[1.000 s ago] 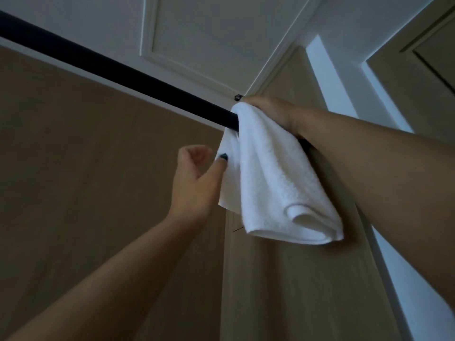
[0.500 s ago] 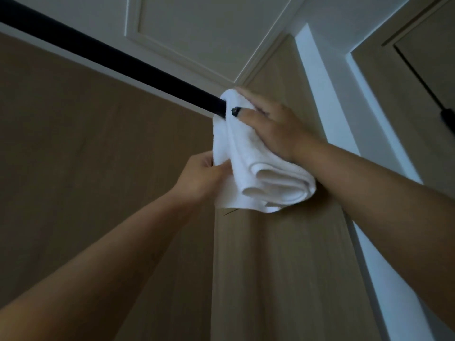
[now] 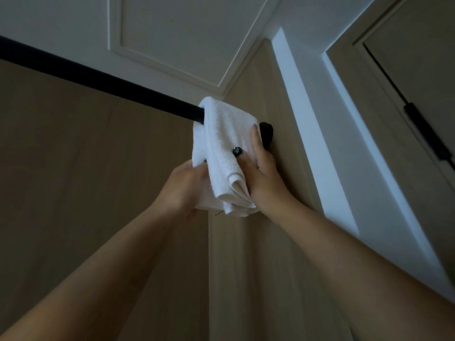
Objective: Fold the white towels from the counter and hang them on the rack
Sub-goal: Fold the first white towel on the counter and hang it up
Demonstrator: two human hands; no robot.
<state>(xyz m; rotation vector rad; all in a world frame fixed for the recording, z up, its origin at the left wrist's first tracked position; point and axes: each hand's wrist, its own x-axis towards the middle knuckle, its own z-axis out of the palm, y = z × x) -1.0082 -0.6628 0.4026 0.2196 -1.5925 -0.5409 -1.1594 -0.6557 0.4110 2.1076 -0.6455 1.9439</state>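
Observation:
A folded white towel (image 3: 222,141) hangs over the right end of a black rack bar (image 3: 103,81) that runs high across the tan wall. My left hand (image 3: 183,187) grips the towel's lower left part from below. My right hand (image 3: 261,173) holds the towel's right side, thumb pressed across the front and fingers behind it. The bar's black end mount (image 3: 267,134) shows just right of the towel. The towel's lower folded edges bunch between my two hands.
A tan wood-grain wall panel (image 3: 73,168) stands behind the bar and meets another panel at the corner. A white door frame (image 3: 317,134) rises to the right, with a door and black hinge (image 3: 426,134) beyond. The white panelled ceiling is above.
My right hand has slid down from the top of the bar to the towel's right side. My left hand has closed on the towel's lower left. The towel now hangs lower over the bar.

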